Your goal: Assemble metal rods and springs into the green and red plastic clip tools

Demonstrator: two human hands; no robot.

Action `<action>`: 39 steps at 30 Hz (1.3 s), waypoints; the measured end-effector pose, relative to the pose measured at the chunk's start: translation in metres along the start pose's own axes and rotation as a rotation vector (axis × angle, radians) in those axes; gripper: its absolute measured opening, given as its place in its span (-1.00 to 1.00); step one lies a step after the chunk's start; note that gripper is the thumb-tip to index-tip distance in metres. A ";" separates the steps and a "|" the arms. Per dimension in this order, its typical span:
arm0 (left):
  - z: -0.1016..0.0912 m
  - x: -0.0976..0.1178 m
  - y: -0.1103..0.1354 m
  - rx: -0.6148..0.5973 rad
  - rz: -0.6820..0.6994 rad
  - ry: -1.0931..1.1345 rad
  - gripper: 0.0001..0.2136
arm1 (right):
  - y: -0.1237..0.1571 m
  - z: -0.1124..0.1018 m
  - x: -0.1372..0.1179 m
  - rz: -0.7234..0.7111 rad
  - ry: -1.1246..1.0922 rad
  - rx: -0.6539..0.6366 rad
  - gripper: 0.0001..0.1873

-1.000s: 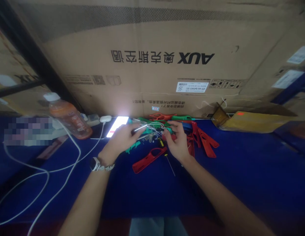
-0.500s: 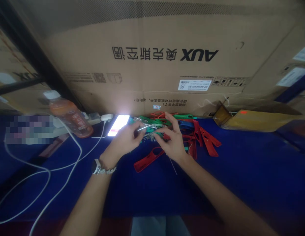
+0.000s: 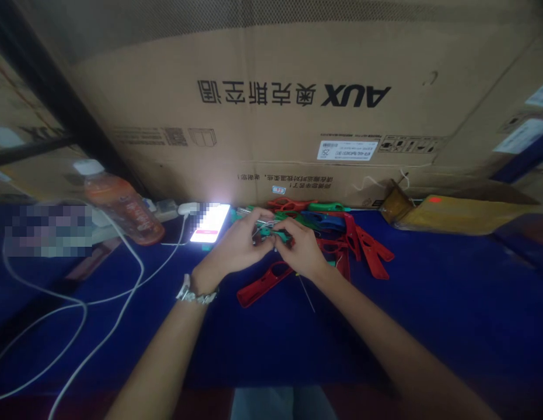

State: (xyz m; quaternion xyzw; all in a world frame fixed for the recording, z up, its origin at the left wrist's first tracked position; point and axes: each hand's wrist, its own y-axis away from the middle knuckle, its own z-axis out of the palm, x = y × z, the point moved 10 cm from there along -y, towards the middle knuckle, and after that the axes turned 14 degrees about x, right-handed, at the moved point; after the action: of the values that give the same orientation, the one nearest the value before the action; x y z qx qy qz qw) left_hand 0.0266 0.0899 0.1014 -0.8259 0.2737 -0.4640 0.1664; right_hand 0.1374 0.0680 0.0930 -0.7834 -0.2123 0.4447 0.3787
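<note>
My left hand (image 3: 243, 245) and my right hand (image 3: 303, 248) meet over a pile of parts, fingers closed and fingertips almost touching. What they pinch is small and mostly covered by the fingers. A small green plastic part (image 3: 266, 231) shows between the fingertips; which hand grips it is unclear. Thin metal tubes (image 3: 263, 220) lie just behind. Around my right hand are red plastic shells (image 3: 373, 254) with finger loops, like lighter handles, plus a blue shell (image 3: 330, 222) and a green shell (image 3: 326, 207). One separate red shell (image 3: 260, 286) lies in front, beside a thin rod (image 3: 305, 293).
At the left are a lit phone (image 3: 211, 223), a drink bottle (image 3: 122, 204) and looping white cables (image 3: 138, 280). A yellow packet (image 3: 459, 214) lies at the right on the blue tabletop (image 3: 271, 344). A large cardboard box (image 3: 263, 140) stands behind everything.
My left hand has moved right, up to my right hand. My right hand's raised forefinger has curled down to the fingertips. The metal tube seen in my left hand is no longer clearly in its grip.
</note>
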 end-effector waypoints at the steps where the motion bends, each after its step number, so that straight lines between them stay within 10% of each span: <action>1: 0.003 0.002 -0.001 -0.011 0.005 0.060 -0.67 | 0.000 -0.001 0.000 0.005 0.007 -0.001 -0.86; 20: 0.025 -0.024 0.008 0.101 -0.521 0.451 -0.81 | 0.008 0.008 0.006 0.112 0.055 -0.205 -0.71; 39: 0.029 -0.031 0.005 0.106 -0.415 0.413 -0.83 | 0.012 0.004 0.015 0.250 -0.231 -0.225 -0.64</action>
State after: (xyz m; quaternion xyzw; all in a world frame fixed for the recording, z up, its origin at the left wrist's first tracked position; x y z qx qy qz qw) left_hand 0.0372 0.1053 0.0629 -0.7426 0.1022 -0.6599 0.0517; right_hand 0.1421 0.0726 0.0745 -0.7848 -0.2037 0.5486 0.2040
